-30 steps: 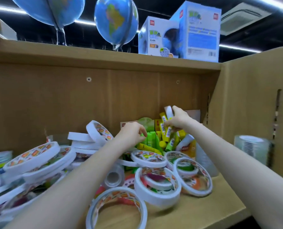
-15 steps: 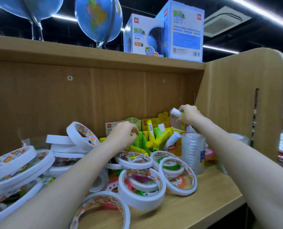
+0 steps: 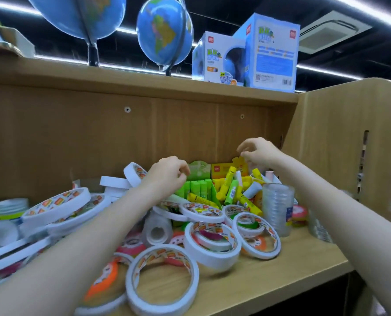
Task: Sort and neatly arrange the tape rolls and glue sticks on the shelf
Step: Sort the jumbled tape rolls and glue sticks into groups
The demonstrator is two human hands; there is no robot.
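A person reaches both bare arms into a wooden shelf (image 3: 281,267). The left hand (image 3: 167,174) and right hand (image 3: 257,152) hover with loosely curled fingers, holding nothing, above yellow and green glue sticks (image 3: 232,189) jumbled in cardboard boxes at the back. White-rimmed tape rolls (image 3: 211,241) lie heaped in front.

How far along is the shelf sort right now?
Done: green glue sticks stand upright in a row. In hand: nothing clearly; right hand hovers over the jumbled yellow glue sticks, left hand beside the green ones. Left: loose white tape rolls piled across the shelf.
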